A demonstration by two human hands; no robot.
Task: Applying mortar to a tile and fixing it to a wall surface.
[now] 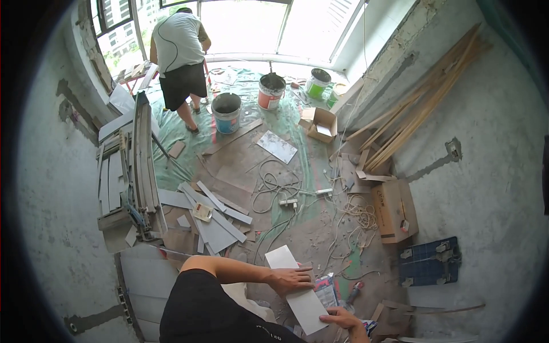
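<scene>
A long white tile strip (306, 310) lies slantwise in front of me at the lower middle. My left hand (290, 279) reaches across its upper part, fingers closed over the far edge. Beside those fingers is a small grey-brown patch I cannot make out. My right hand (342, 317) grips the strip's right edge near its lower end, with the thumb on top and the other fingers mostly hidden. Just right of the strip, a printed plastic bag (326, 291) and a red-and-dark hand tool (355, 290) are on the floor.
Cut strips (217, 223) and a tile cutter (146, 171) are at left. Cables (274, 186) trail over the floor. Cartons (394, 211), a wheeled board (429, 263) and wood strips (426, 108) line the right. Beyond several buckets (227, 114), another person (180, 54) stands by the window.
</scene>
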